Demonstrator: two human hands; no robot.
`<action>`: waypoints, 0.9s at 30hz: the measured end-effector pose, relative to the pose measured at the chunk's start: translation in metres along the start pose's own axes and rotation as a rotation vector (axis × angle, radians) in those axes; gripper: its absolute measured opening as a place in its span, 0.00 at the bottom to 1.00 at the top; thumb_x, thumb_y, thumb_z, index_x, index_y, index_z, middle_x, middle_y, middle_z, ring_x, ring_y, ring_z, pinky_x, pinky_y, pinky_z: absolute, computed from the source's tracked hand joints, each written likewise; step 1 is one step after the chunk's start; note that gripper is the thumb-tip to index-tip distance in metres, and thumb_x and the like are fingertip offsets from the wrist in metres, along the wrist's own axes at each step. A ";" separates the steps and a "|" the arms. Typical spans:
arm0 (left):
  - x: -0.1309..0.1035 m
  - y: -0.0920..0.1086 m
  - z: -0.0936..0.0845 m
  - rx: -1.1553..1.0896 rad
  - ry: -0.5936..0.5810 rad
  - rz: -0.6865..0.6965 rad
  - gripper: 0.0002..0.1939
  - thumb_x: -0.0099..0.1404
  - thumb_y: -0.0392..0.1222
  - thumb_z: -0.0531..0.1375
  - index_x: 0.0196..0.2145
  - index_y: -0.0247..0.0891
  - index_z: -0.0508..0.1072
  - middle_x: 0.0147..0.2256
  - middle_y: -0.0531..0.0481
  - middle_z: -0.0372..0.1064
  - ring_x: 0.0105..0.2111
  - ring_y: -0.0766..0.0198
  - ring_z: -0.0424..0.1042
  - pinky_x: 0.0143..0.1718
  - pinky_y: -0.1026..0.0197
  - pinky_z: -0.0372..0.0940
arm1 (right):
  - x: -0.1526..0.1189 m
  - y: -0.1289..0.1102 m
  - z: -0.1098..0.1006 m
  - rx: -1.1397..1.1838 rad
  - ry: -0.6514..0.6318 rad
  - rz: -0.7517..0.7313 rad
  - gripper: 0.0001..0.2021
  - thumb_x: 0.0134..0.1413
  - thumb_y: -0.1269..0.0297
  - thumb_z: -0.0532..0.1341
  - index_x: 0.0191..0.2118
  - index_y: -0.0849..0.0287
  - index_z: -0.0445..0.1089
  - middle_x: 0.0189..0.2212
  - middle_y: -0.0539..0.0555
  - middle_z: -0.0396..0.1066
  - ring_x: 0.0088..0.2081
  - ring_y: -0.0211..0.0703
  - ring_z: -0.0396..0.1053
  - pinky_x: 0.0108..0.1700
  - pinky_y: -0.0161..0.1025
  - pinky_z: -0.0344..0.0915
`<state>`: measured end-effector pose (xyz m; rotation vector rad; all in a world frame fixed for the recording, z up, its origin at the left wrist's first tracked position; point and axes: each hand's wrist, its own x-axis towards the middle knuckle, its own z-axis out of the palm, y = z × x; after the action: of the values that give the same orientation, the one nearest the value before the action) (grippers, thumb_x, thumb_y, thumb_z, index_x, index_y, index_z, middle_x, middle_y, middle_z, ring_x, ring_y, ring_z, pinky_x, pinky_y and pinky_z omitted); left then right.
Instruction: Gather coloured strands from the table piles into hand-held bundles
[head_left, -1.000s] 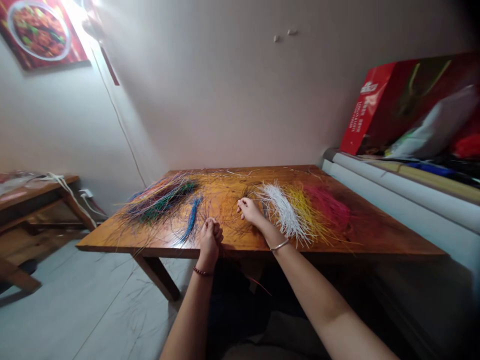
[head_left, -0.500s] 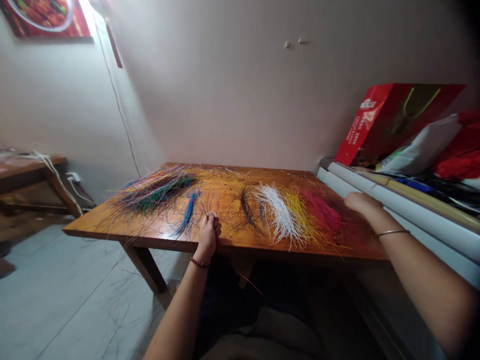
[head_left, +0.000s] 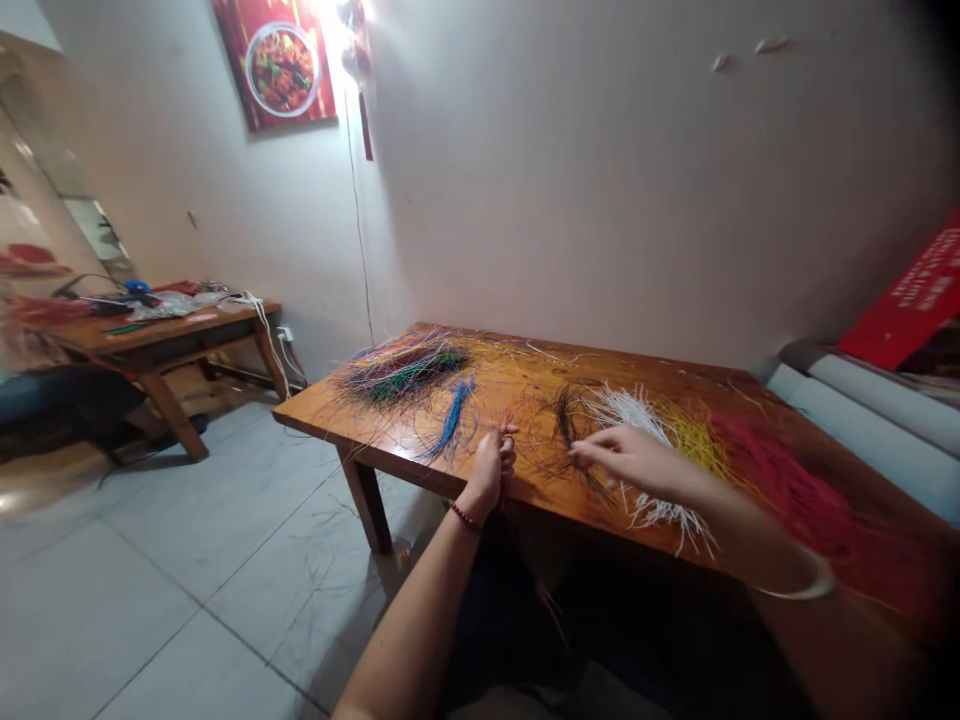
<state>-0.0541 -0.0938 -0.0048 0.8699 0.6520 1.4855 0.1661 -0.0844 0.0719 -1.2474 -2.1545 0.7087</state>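
My left hand rests at the front edge of the wooden table, fist closed on a bunch of thin strands. Blurred by motion, my right hand hovers just to its right with fingers stretched out leftward and nothing seen in them. It is over the black strands and the near end of the white strand pile. A yellow pile and a pink-red pile lie further right. A blue bundle and a mixed-colour heap lie to the left.
A second wooden table with clutter and cables stands at the left wall. A red box and white rolls sit to the right of my table. Loose strands lie on the tiled floor. A food poster hangs on the wall.
My right hand went from the table's middle out to the pink-red pile's far side, then came back to the black and white strands. My view has swung left. My left hand stayed closed.
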 end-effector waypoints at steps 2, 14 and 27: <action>0.002 -0.004 0.001 0.115 0.033 0.010 0.19 0.55 0.57 0.56 0.30 0.36 0.63 0.17 0.61 0.43 0.13 0.76 0.41 0.13 0.70 0.36 | 0.019 -0.027 0.044 0.092 -0.165 -0.004 0.19 0.47 0.47 0.60 0.26 0.60 0.73 0.22 0.56 0.70 0.19 0.41 0.66 0.22 0.35 0.59; 0.006 -0.006 0.004 0.254 0.094 0.061 0.18 0.56 0.57 0.56 0.28 0.37 0.60 0.16 0.61 0.45 0.13 0.76 0.44 0.13 0.72 0.40 | 0.067 0.007 0.083 0.863 -0.251 0.068 0.19 0.52 0.50 0.58 0.43 0.60 0.69 0.40 0.57 0.68 0.23 0.30 0.64 0.20 0.27 0.58; 0.001 -0.001 0.006 0.346 0.111 0.027 0.21 0.52 0.57 0.59 0.33 0.35 0.66 0.16 0.62 0.44 0.13 0.76 0.44 0.14 0.72 0.41 | 0.056 0.010 0.066 1.390 -0.371 0.150 0.12 0.59 0.58 0.52 0.42 0.59 0.64 0.19 0.45 0.55 0.15 0.27 0.50 0.16 0.25 0.50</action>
<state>-0.0484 -0.0935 -0.0016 1.0665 1.0035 1.4756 0.1033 -0.0411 0.0285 -0.4777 -1.1607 2.0872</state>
